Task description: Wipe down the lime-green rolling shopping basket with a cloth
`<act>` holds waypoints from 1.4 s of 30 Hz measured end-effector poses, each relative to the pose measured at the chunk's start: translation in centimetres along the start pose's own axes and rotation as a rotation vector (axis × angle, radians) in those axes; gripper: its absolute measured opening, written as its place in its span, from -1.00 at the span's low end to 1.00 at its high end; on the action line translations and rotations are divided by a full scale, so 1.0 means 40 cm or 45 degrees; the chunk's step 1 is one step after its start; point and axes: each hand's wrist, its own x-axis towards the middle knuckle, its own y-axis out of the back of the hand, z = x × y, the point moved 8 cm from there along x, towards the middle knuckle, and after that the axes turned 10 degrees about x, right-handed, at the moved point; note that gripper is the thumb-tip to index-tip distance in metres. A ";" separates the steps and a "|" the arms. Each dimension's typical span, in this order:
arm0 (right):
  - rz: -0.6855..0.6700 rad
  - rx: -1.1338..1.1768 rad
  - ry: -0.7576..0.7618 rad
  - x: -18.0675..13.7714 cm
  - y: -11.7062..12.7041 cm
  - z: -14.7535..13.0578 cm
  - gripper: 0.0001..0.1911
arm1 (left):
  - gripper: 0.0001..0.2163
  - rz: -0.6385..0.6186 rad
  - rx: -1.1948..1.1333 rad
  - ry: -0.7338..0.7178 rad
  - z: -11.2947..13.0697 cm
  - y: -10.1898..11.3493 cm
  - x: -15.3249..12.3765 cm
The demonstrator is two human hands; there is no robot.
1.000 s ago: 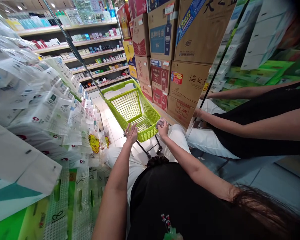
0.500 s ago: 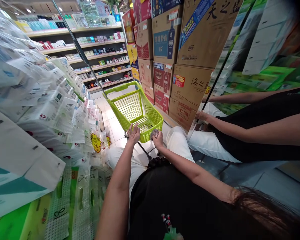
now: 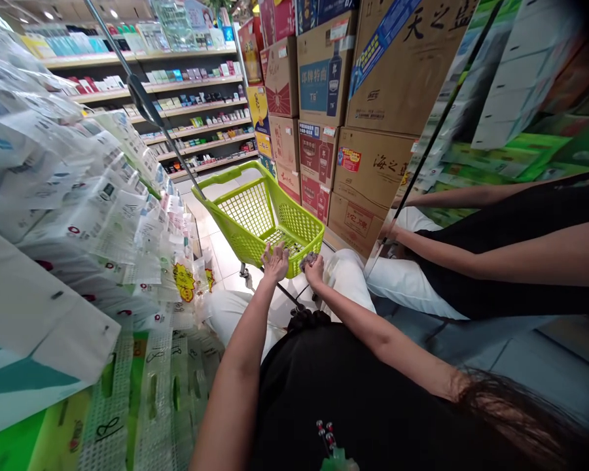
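Right hand (image 3: 317,271), left hand (image 3: 275,263) at near end of green trolley (image 3: 230,231) — cloth work, apparently.
Right gripping grey cloth (image 3: 307,261), near-right corner; left fingers spread, contact unclear. Next stroke would call for a steadied trolley. Cartons (image 3: 356,216) just right — floor (image 3: 218,252) room left, before packs (image 3: 122,222).

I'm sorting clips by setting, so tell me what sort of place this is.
Most likely a supermarket or similar shop: shelves lined with small packaged goods, stacked cartons with printed labels, and a lime-green shopping cart standing in the aisle.
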 end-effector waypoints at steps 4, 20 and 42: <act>0.025 -0.039 -0.036 0.024 0.012 -0.038 -0.74 | -0.51 -0.004 0.077 -0.101 0.000 0.010 -0.011; -0.011 0.001 -0.111 -0.025 -0.009 -0.031 -0.82 | -0.61 0.073 0.476 -0.206 -0.035 0.051 0.032; 0.118 -0.008 -0.113 -0.086 0.010 -0.015 -0.68 | -0.51 0.026 0.633 -0.122 0.060 0.037 0.043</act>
